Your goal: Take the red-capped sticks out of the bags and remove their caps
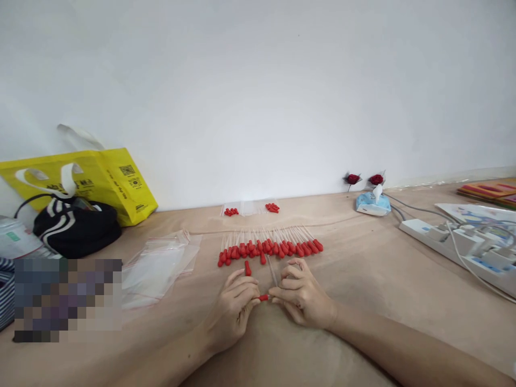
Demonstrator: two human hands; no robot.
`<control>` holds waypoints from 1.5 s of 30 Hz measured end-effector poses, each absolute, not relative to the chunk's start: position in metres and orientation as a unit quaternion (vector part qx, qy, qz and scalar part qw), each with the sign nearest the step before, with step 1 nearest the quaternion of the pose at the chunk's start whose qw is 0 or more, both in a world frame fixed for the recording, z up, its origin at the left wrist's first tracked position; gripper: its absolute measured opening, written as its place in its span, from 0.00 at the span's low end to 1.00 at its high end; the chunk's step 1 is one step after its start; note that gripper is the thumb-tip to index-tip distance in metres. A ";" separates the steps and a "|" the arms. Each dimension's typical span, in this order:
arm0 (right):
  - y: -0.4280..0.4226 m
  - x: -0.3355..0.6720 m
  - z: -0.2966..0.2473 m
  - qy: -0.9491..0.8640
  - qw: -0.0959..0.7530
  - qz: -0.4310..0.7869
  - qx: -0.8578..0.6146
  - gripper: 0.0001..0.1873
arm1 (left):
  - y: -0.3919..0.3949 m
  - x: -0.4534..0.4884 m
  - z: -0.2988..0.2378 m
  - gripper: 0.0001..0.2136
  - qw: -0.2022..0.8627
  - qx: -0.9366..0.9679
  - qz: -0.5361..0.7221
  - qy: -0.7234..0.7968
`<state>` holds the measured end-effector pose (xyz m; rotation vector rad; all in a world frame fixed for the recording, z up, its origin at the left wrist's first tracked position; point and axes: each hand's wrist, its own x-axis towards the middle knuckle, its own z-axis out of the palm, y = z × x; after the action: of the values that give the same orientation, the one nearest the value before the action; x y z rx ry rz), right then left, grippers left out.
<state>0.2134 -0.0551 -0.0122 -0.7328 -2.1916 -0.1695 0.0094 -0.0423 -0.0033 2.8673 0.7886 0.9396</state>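
Note:
My left hand (234, 307) is closed, pinching a small red rubber dropper bulb (263, 298) between thumb and fingertips. My right hand (305, 294) meets it from the other side, its fingers closed at the bulb's open end around what looks like a clear dropper tube, mostly hidden. A clear tube (273, 270) sticks up beside the right fingers; whether it is the same one I cannot tell. One loose red bulb (248, 268) lies just above my left hand. Beyond both hands, a row of droppers (276, 248) lies with red bulbs towards me and tips towards the wall.
Clear bags with red bulbs (231, 212) lie near the wall. Left are flat zip bags (157, 269), a black pouch (76, 228) and a yellow bag (127, 185). Right are a tissue pack (373, 205), a power strip (419, 230) with cables and two dark red flowers (376, 179).

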 end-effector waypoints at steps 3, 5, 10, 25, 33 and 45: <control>-0.055 0.214 -0.014 -0.866 0.404 -0.075 -0.284 0.08 | -0.043 0.009 -0.002 0.08 0.009 0.921 0.303 0.246; -0.055 0.214 -0.014 -0.863 0.416 -0.083 -0.275 0.08 | -0.043 0.008 -0.001 0.08 -0.003 0.925 0.299 0.236; -0.055 0.212 -0.013 -0.859 0.434 -0.086 -0.257 0.07 | -0.041 0.005 -0.006 0.08 -0.007 0.934 0.283 0.219; -0.060 0.212 -0.016 -0.881 0.410 -0.050 -0.229 0.09 | -0.048 0.005 -0.007 0.08 0.055 0.938 0.254 0.231; -0.059 0.243 -0.022 -0.853 0.411 -0.056 -0.318 0.10 | -0.040 -0.023 -0.003 0.09 0.021 0.912 0.298 0.280; -0.052 0.240 -0.028 -0.824 0.404 0.017 -0.397 0.24 | -0.027 -0.020 -0.004 0.09 0.104 0.782 0.352 0.504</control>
<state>0.2397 -0.0516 -0.0282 -1.0017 -2.0805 0.0429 -0.0204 -0.0275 -0.0038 2.3071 1.4857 1.0379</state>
